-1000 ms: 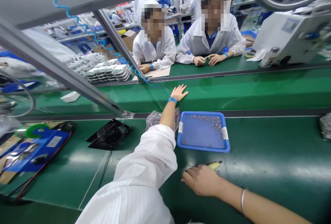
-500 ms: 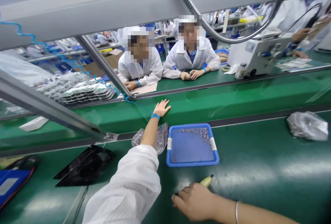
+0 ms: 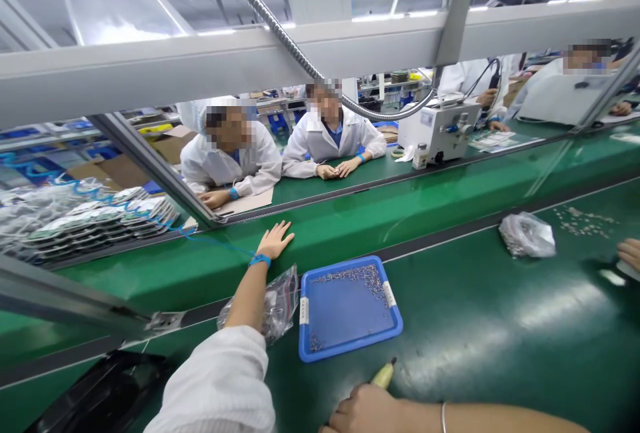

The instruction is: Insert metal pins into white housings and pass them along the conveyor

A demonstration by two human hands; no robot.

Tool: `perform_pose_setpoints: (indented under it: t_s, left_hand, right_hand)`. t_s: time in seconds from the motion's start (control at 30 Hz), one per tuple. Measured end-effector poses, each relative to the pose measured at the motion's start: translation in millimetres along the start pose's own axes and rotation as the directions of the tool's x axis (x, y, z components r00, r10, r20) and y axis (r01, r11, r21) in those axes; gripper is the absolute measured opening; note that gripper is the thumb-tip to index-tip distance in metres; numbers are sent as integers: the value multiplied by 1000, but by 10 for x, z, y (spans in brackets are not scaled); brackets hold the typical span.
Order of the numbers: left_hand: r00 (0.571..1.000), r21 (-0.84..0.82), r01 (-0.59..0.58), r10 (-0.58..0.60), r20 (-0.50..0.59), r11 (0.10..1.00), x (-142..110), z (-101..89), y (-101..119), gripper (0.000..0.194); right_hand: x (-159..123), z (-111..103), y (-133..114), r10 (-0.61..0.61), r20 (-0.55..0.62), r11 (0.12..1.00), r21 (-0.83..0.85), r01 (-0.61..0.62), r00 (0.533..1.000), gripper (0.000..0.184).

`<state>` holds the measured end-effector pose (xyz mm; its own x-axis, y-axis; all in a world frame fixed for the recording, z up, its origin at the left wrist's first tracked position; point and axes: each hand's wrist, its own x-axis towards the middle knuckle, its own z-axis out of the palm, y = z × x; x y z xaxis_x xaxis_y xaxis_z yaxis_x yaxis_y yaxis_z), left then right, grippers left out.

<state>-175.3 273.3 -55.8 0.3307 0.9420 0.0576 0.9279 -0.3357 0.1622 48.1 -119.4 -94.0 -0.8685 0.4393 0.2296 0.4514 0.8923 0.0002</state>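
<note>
Left hand (image 3: 274, 239) stays splayed flat on the conveyor belt (image 3: 450, 203), at 11 o'clock of the blue screw tray (image 3: 345, 343); right hand (image 3: 365, 413) keeps gripping a yellow-handled tool (image 3: 383, 374); only the view has tilted upward.

Left hand (image 3: 274, 241) flat on belt (image 3: 450, 199), blue tray (image 3: 347, 346) near.

left hand (image 3: 274, 240) stretched forward, fingers spread (palm down), right hand (image 3: 363, 412) curled

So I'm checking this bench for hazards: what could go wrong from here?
The left hand lies flat on the conveyor belt, so it might be dragged if the belt runs. The forearm crosses the plastic bag beside the blue tray; pulling back could knock the tray and spill its small metal parts.
</note>
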Motion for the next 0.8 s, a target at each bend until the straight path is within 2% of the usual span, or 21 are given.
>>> perform_pose_setpoints:
  t_s: [0.1, 0.17, 0.3, 0.37, 0.43, 0.53, 0.6, 0.67, 0.73, 0.8]
  left_hand:
    - [1000, 0, 14, -14, 11, 1000, -48, -48, -18, 53]
    - [999, 0, 41, -41, 17, 999, -80, -76, -25, 53]
    - [985, -7, 168, -167, 30, 986, -50, -148, 40, 53]
    - [970, -12, 241, -241, 20, 970, 55, -207, 175, 56]
    - [963, -21, 267, -268, -18, 963, 223, -276, 406, 61]
    - [982, -27, 168, -169, -87, 985, 513, -323, 877, 64]
    - [986, -20, 97, -98, -131, 995, 639, -256, 1180, 64]
    - [990, -17, 57, -58, -130, 998, 660, -106, 1399, 63]
    - [997, -22, 31, -32, -70, 999, 594, 83, 1500, 61]
    - [1000, -33, 1, -1, 7, 999, 503, 249, 1495, 60]
  right_hand:
    - [-16, 22, 2, -13, -4, 1000, -2, 13, 1000, 22]
    - [-16, 9, -8, 12, -16, 1000, 7, -12, 1000, 26]
    - [-11, -94, -33, 44, -16, 998, 42, -43, 999, 36]
    - [-12, -160, -38, 48, 2, 997, 66, -48, 999, 35]
    - [-17, -217, -38, 49, 7, 995, 87, -49, 999, 34]
    - [-29, -282, -33, 40, -35, 995, 98, -36, 999, 35]
    - [-38, -320, -29, 38, -71, 995, 93, -31, 997, 35]
    - [-44, -353, -27, 40, -88, 995, 91, -32, 995, 34]
    - [-44, -371, -30, 41, -88, 995, 98, -32, 995, 33]
    - [-35, -363, -40, 41, -83, 993, 111, -32, 996, 32]
